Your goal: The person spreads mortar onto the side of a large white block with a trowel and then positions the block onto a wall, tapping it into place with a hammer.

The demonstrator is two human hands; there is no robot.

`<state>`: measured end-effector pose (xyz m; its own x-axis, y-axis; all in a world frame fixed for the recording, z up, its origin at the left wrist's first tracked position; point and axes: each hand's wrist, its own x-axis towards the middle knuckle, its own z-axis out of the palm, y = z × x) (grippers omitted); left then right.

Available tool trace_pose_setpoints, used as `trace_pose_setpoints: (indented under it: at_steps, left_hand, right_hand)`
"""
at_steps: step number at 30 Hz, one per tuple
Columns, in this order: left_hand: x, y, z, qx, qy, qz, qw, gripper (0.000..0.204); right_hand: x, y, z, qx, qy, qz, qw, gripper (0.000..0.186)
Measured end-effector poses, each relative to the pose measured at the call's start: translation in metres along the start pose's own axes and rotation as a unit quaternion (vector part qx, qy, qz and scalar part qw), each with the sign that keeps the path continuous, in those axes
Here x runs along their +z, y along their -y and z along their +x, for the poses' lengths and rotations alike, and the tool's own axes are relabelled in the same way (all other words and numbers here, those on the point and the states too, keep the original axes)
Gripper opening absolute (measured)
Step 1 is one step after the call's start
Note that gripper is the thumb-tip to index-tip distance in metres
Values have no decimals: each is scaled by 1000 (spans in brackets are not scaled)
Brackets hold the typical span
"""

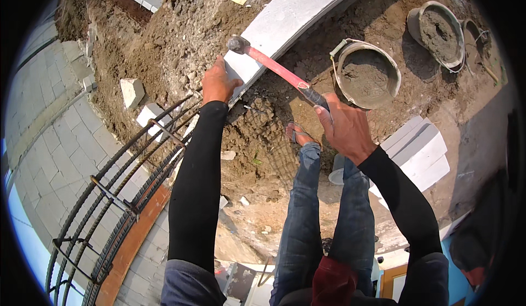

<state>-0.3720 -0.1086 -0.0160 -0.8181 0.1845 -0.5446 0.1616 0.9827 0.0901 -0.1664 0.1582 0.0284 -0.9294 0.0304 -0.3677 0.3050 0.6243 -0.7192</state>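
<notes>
My right hand (345, 125) grips the dark lower end of a hammer (279, 71) with a red handle. The hammer's rounded dark head lies over the top of a low wall of white blocks (296, 15), close to its near end. My left hand (219, 84) rests at that end of the wall, thumb apart from the fingers, holding nothing. Just below the left hand, a curved cage of steel rebar (123, 196) runs off to the lower left. Some fingertips of the left hand are hard to make out.
A bucket of mortar (368, 80) stands right of the wall, another mortar bucket (438, 34) beyond it. White blocks (416, 149) are stacked near my right forearm. Loose soil (252, 136) surrounds my sandalled foot (300, 135). Grey paving (71, 130) spreads at left; white block pieces (131, 92) lie beside it.
</notes>
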Motion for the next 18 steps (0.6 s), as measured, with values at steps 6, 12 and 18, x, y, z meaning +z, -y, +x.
trace_pose_setpoints:
  at_steps: [6, 12, 18]
  left_hand:
    - [-5, -8, 1, -39, 30, 5, 999, 96]
    - [2, -9, 1, -18, 12, 0, 1000, 101]
    - [3, -5, -3, -47, 53, -39, 997, 73]
  right_hand:
    - [-5, -9, 19, -52, 24, -47, 997, 27]
    - [-4, -15, 25, -61, 30, -70, 995, 27]
    - [-3, -9, 27, -93, 33, -66, 993, 29]
